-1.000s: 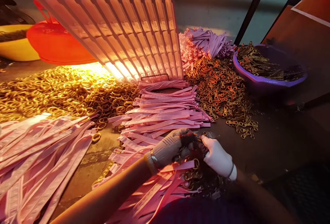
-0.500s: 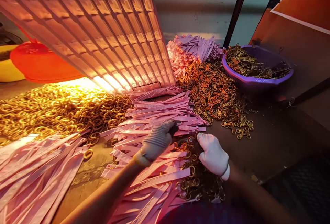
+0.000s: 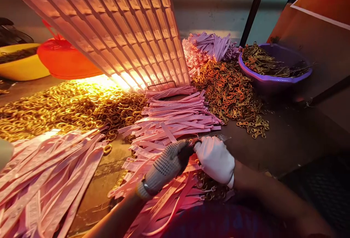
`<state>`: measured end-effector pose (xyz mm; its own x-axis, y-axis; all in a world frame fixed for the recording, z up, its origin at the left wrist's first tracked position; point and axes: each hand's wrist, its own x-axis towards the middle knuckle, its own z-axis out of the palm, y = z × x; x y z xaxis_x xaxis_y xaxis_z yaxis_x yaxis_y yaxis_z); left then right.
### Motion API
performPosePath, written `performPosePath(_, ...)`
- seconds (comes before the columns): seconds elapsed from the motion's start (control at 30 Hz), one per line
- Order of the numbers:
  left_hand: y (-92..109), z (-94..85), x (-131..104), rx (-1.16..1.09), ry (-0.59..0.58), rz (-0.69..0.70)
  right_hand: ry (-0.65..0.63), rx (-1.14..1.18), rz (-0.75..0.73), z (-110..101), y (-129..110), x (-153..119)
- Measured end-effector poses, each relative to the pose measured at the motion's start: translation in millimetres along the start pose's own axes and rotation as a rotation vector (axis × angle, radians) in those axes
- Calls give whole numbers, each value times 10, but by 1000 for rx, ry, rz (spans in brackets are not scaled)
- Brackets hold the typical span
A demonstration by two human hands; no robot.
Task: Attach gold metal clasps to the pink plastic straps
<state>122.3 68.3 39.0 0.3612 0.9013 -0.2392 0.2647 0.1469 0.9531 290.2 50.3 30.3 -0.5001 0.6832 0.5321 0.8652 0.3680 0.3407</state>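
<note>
Both my hands wear knitted gloves and meet at the near centre of the table. My left hand [image 3: 166,165], in a dotted grey glove, pinches a pink strap [image 3: 175,174] against my right hand [image 3: 214,159], in a white glove. The fingertips of both close together on a small metal clasp [image 3: 194,144], mostly hidden between them. A heap of pink straps [image 3: 175,119] lies just beyond the hands. Finished straps with brass rings [image 3: 207,188] lie under my right wrist.
Gold rings [image 3: 62,103] spread across the left. More pink straps [image 3: 46,179] fill the near left. Brass clasps [image 3: 232,95] lie at the right, beside a purple bowl [image 3: 273,79] of clasps. A slanted ribbed panel [image 3: 123,22] rises behind. An orange lid [image 3: 64,61] and yellow bowl [image 3: 22,66] sit far left.
My hands have come together: the left drew back from the strap heap toward me and the right shifted left to meet it. The view shifted slightly.
</note>
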Motion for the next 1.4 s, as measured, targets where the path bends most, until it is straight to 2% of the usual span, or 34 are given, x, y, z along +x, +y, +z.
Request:
performPosePath(0.1, 13, -1, -28, -93, -89, -35, 16, -36, 57, -93, 16, -2)
performPosePath(0.2, -56, 19, -52, -173, -101, -47, -32, 10, -4, -128, 27, -27)
performPosePath(0.3, -102, 35, -56, 43, -31, 100, -90, 56, -43, -68, 11, -92)
performPosePath(0.4, -66, 7, -37, 271, -8, 263, -98, 76, 17, 20, -30, -145)
performPosePath(0.47, -37, -31, -8, 337, -33, 297, -113, 88, 67, 62, -57, -154)
performPosePath(0.57, -90, -70, 66, 361, -86, 277, -203, 107, 64, 89, -74, -140)
performPosePath(0.67, -261, -54, 154, 388, -148, 217, -321, 131, 4, 81, -47, -116)
performPosePath(0.73, -357, -25, 184, 374, -167, 229, -432, 162, -8, 48, 4, -97)
performPosePath(0.83, -360, 10, 138, 228, -122, 260, -578, 234, -1, -45, 131, -48)
performPosePath(0.93, -253, 38, 10, 104, -32, 147, -680, 363, -47, -141, 255, 17)
performPosePath(1.0, -209, 69, -66, 131, 25, 119, -790, 429, -37, -169, 291, 58)
performPosePath(1.07, -213, 108, -106, 211, 73, 167, -873, 425, 24, -157, 284, 88)
performPosePath(1.13, -254, 145, -114, 286, 109, 220, -875, 411, 34, -121, 260, 107)
performPosePath(1.2, -312, 170, -111, 333, 145, 233, -825, 413, -24, -79, 241, 114)
performPosePath(1.3, -396, 195, -124, 397, 178, 211, -760, 411, -131, -32, 242, 99)
performPosePath(1.4, -438, 223, -151, 429, 199, 174, -763, 405, -199, -7, 261, 56)
